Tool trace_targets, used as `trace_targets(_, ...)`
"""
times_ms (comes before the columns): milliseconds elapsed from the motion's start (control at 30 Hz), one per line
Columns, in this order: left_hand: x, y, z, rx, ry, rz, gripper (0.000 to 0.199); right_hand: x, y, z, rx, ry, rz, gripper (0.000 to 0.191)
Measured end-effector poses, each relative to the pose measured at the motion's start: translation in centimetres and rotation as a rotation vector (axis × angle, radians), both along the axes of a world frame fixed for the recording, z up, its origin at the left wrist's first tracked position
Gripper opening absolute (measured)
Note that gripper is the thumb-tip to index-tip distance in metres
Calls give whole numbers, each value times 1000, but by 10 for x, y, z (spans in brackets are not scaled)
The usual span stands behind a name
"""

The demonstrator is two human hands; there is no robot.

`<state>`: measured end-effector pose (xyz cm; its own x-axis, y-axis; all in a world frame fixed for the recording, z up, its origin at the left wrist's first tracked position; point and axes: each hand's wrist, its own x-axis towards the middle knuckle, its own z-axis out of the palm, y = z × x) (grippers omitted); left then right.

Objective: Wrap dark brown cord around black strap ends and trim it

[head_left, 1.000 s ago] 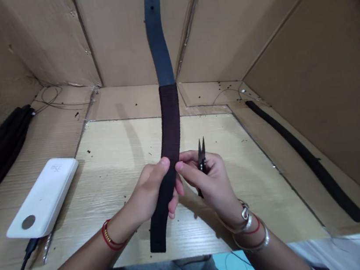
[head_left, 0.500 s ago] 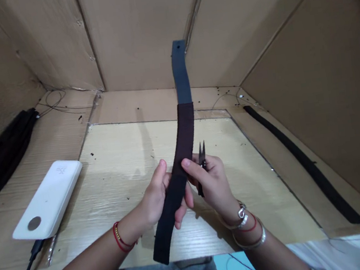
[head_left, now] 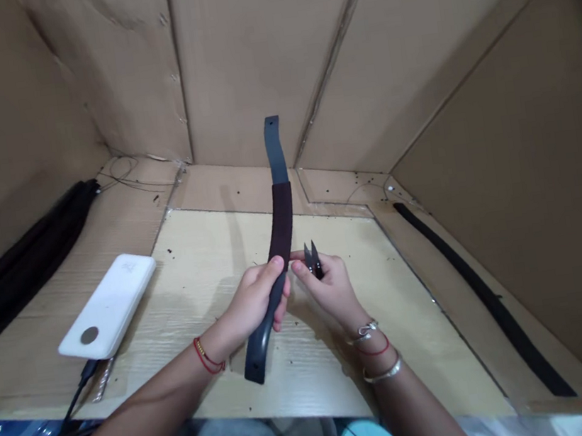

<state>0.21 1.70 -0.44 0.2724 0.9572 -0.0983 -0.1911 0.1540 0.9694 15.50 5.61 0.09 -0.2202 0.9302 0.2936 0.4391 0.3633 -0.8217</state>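
A long curved strap [head_left: 283, 215] stands up from my left hand [head_left: 258, 294], its thumb pressed on the strap's face and its fingers wrapped behind. The strap's middle has a dark brown ribbed cover; both ends are smooth blue-grey, each with a small hole. The lower end points down toward me. My right hand [head_left: 329, 284] is closed around small thread snips [head_left: 313, 258], with their two pointed blades upward and slightly apart. Its thumb and forefinger tips are close to the strap's right edge, beside my left thumb. Whether they pinch a thread there I cannot tell.
On the left lie a white power bank [head_left: 109, 306] with a cable plugged in and a bundle of black fabric [head_left: 34, 262]. A flat black strip [head_left: 477, 286] lies along the right side. Cardboard walls [head_left: 249, 59] enclose the pale board [head_left: 390, 319], which has dark scraps on it.
The strap has turned in my hands; its lower end now shows smooth grey with a hole instead of matte black. My left thumb has come onto it, and my right thumb has left its face.
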Motion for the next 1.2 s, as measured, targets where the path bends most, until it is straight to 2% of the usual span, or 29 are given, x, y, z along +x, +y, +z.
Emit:
trace_targets(67,-13,5,8,84,73,84,60,1,3,-2,24,-6,-38,42)
trace_targets(167,-48,11,21,216,246,317,55,4,9,-5,61,-16,-90,42)
trace_targets(267,-104,5,32,287,511,566,50,7,15,-8,92,-20,-131,44)
trace_targets(367,-175,-20,37,283,860,741,32,8,17,-9,110,-15,-143,45)
trace_targets(433,-222,-42,38,251,1075,797,27,7,16,-10,114,-9,-140,45)
trace_targets(500,-260,-62,36,224,1246,794,24,5,14,-10,110,-10,-127,45)
trace_targets(600,-297,-81,29,196,1437,754,26,3,11,-11,105,-44,-96,45)
trace_targets(767,-319,-87,14,169,1612,715,42,3,12,-11,110,-92,-95,47)
trace_targets(933,-325,-87,6,228,1629,701,69,6,18,-11,43,-64,-147,49)
trace_targets(1100,-331,-86,-2,241,1638,773,69,8,22,-17,35,-77,-166,52)
trace_targets(1200,-334,-84,-3,262,1655,821,57,7,23,-20,37,-106,-154,55)
